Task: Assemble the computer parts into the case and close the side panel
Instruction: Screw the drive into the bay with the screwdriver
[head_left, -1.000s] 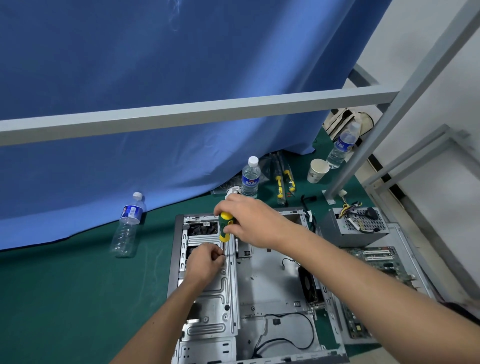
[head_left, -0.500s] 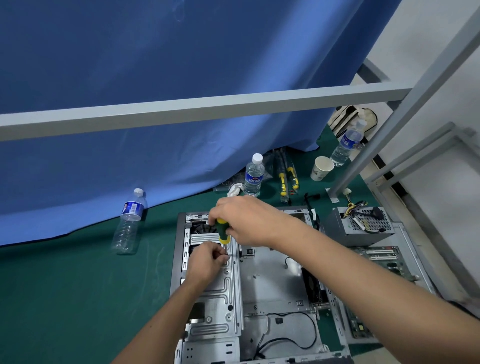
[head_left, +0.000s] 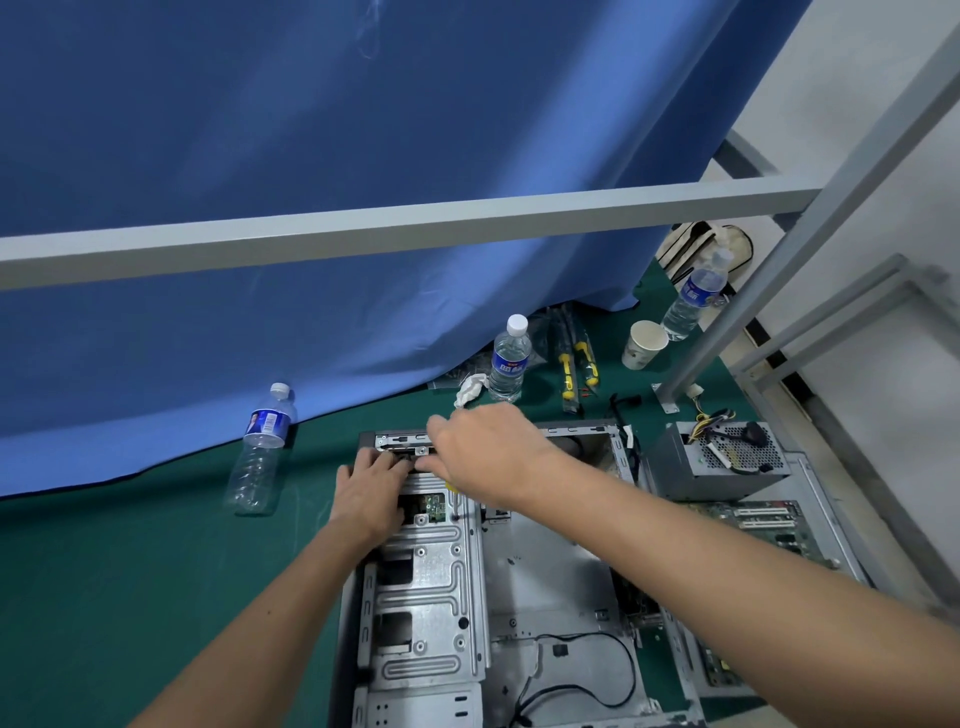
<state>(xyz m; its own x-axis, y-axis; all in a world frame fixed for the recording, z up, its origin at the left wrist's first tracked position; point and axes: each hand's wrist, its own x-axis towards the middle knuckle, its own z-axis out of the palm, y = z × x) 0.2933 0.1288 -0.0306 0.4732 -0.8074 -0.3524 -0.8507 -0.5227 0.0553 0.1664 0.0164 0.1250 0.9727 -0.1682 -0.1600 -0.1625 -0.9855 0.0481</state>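
Blue labels on three water bottles (head_left: 510, 358), print too blurred, perhaps Chinese characters, nothing legible

Power supply (head_left: 722, 462) sits right of the open case (head_left: 545, 571); bottle (head_left: 258, 449) left.

Open grey metal computer case (head_left: 545, 566) lies flat on its side on green table (head_left: 130, 571), side panel off, interior facing up. Silver drive cage (head_left: 431, 577) fills its left half; small green circuit board (head_left: 434, 506) shows through a cutout. Black cable (head_left: 613, 675) loops across case floor at near end. Grey power supply (head_left: 722, 462) with yellow and black wires sits just right of case. Green motherboard (head_left: 763, 525) lies flat right of case, near power supply.
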